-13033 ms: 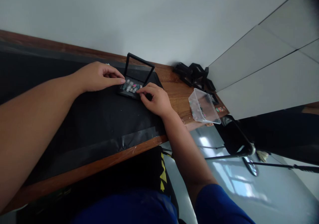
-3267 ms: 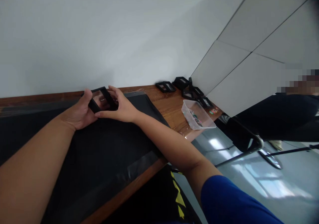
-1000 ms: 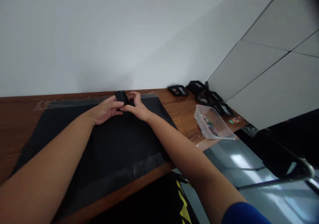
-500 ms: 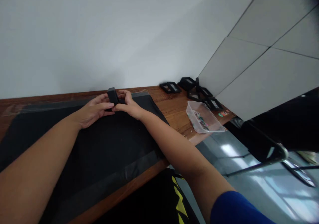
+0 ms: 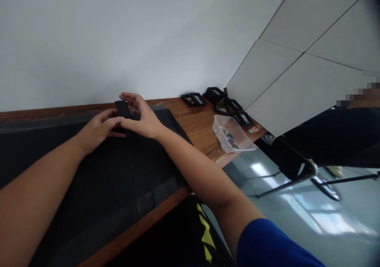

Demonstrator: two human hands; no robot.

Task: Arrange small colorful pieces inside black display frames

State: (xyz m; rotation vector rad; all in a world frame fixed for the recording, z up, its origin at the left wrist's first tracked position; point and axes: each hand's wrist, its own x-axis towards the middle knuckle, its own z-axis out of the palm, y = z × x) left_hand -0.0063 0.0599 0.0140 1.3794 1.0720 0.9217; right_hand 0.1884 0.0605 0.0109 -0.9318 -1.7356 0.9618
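Observation:
A small black square case (image 5: 122,108) is held just above the black mat (image 5: 97,172) near the wall. My left hand (image 5: 96,130) grips its near left side, fingers curled over the edge. My right hand (image 5: 141,116) wraps the right side, thumb below and fingers arched over the top. The case looks closed; its contents are hidden.
The mat covers a wooden table (image 5: 202,126) set against a white wall. A clear plastic tub (image 5: 230,134) with small coloured pieces stands near the table's right end, with several black cases (image 5: 216,99) piled behind it. A dark chair (image 5: 297,160) and another person's dark clothing (image 5: 335,136) are at right.
Both hands have stayed on the black case; my right fingers have lifted and spread over its top. The view has swung a little to the right.

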